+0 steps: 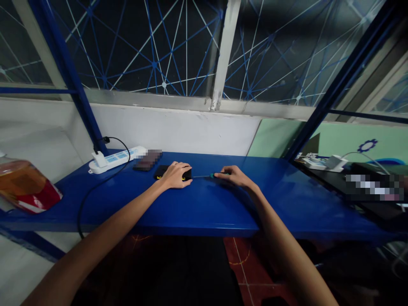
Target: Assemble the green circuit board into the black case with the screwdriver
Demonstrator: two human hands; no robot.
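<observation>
My left hand (177, 174) lies over a small flat black device (161, 171) with yellow marks on the blue table (204, 204), fingers curled down on it. My right hand (233, 175) grips a thin screwdriver (207, 176) with a green handle. Its metal shaft points left, and the tip reaches the right edge of the black device.
A white power strip (116, 158) with a black cable (95, 187) lies at the back left, a dark blurred flat object (147, 160) beside it. An orange and red bag (27, 185) sits at the far left. Another desk with a white charger (334, 162) stands to the right.
</observation>
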